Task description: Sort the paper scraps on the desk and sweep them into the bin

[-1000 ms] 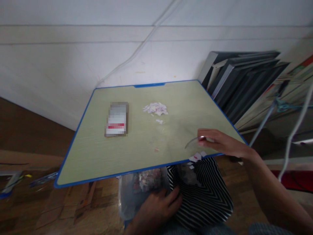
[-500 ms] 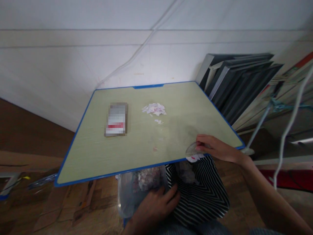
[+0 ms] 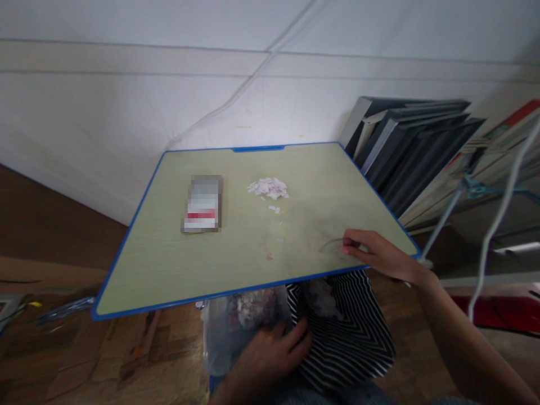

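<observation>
My right hand [image 3: 371, 252] is at the front right of the folding table [image 3: 228, 270], its fingers pinched on a clear, thin piece of plastic with a curved edge [image 3: 331, 244]. Only that edge shows well. Below the table's front edge, my left hand [image 3: 274, 351] rests by the right side of a clear plastic container [image 3: 217, 334] holding crumpled pale bits [image 3: 253, 309]. Its fingers are loosely bent and somewhat apart, reaching over black-and-white striped cloth [image 3: 358, 332]. A small heap of white paper scraps [image 3: 269, 188] lies mid-table, with a few loose scraps [image 3: 274, 209] in front.
A blurred-out box-like object [image 3: 203, 205] is on the table's left half. Dark flat panels [image 3: 417, 146] lean against the wall at right. A white cable [image 3: 495, 236] hangs at far right. Flattened cardboard [image 3: 105, 354] covers some wooden floor at left.
White and pink paper pieces at the table's front edge, under my right hand, are gone from there. The clear plastic has tilted more edge-on. My left hand has hardly moved.
</observation>
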Tool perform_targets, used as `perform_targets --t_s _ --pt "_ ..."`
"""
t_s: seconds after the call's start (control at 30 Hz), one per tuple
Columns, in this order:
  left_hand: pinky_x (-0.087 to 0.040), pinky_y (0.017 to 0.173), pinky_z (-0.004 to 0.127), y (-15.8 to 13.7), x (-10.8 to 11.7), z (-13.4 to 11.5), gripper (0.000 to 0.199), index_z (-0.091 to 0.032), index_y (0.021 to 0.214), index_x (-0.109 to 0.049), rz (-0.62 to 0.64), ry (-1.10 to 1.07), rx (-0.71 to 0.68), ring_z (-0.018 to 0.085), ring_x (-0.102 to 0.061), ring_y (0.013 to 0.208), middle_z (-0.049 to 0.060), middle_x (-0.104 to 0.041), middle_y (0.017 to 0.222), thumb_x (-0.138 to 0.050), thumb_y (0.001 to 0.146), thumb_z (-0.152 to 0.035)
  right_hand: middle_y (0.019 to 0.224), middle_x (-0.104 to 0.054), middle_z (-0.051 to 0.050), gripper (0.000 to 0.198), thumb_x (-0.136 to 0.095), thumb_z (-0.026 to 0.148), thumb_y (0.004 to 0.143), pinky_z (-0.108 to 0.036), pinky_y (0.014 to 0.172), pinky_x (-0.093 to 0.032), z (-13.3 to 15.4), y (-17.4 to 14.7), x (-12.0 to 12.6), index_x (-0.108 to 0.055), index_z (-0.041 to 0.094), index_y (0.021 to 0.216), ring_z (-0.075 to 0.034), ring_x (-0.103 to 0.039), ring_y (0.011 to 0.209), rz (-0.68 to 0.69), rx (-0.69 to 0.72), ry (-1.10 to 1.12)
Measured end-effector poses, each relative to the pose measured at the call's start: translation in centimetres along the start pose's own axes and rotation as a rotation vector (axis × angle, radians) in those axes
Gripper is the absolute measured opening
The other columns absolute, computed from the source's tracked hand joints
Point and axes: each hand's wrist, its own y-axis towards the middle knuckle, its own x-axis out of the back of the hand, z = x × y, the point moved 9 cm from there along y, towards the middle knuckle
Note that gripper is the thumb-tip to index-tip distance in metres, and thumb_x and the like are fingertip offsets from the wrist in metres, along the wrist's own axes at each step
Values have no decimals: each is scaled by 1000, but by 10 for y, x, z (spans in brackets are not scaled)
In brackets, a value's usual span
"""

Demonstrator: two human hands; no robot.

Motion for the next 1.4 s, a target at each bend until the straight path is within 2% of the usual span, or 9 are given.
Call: perform_targets --t_s 0.17,0.37,0.57,0.67,0.87,1.0,1.13,1.23,1.4 --pt "-57 55 34 1 8 -2 36 -12 125 -41 -15 -8 -9 22 -61 83 12 -49 128 -47 89 -11 57 -48 1 25 -42 35 86 -25 51 -31 -4 38 2 -45 20 66 -12 -44 52 -171 -58 -72" --pt "-56 47 32 2 7 -5 32 -14 122 -45 -66 6 -27 22 -63 77 8 -52 125 -46 90 -17 59 -52 -1 22 -42 31 84 -25 52 -30 12 80 -7 -45 19 65 -13 -46 53 -192 -58 -133" --pt "-55 41 28 3 1 -5 31 -16 122 -46 -73 -2 -44 21 -64 74 6 -53 125 -45 91 -21 61 -54 -1 20 -42 29 86 -26 54 -31 18 97 -9 -46 19 68 -13 -48 55 -207 -44 -164" --pt "-54 40 28 4 0 -5 30 -16 121 -48 -90 13 -43 20 -63 71 5 -54 123 -45 91 -21 69 -56 -3 18 -41 28 87 -27 59 -35 20 104 -9 -46 19 72 -15 -50 63 -209 -5 -179" --pt "-52 38 27 2 0 -7 29 -17 120 -48 -166 29 -49 17 -61 67 5 -54 124 -42 93 -22 78 -54 -7 24 -35 28 92 -30 67 -39 36 126 -9 -50 18 75 -18 -52 74 -159 211 -280" --pt "-52 37 27 3 2 -7 30 -16 120 -48 -155 26 -47 18 -62 68 5 -54 123 -45 91 -21 77 -53 -7 26 -35 27 92 -30 67 -39 34 117 -10 -51 18 74 -18 -51 72 -104 246 -298" --pt "-54 41 28 4 1 -6 33 -16 122 -47 -71 1 -53 20 -63 73 6 -52 126 -49 89 -20 77 -53 -7 28 -34 29 93 -31 65 -38 22 80 -9 -52 18 74 -18 -50 71 0 292 -315" --pt "-56 45 29 3 4 -5 33 -15 123 -46 -69 -13 -55 21 -63 76 7 -51 127 -49 90 -20 74 -52 -5 28 -35 31 93 -30 64 -37 15 55 -7 -52 18 75 -17 -50 70 102 296 -264" --pt "-56 47 30 4 5 -5 32 -14 121 -47 -20 -10 -52 21 -63 76 8 -52 126 -48 90 -19 76 -52 -6 29 -34 32 93 -30 67 -38 27 66 7 -52 18 76 -18 -50 74 -13 308 -253"
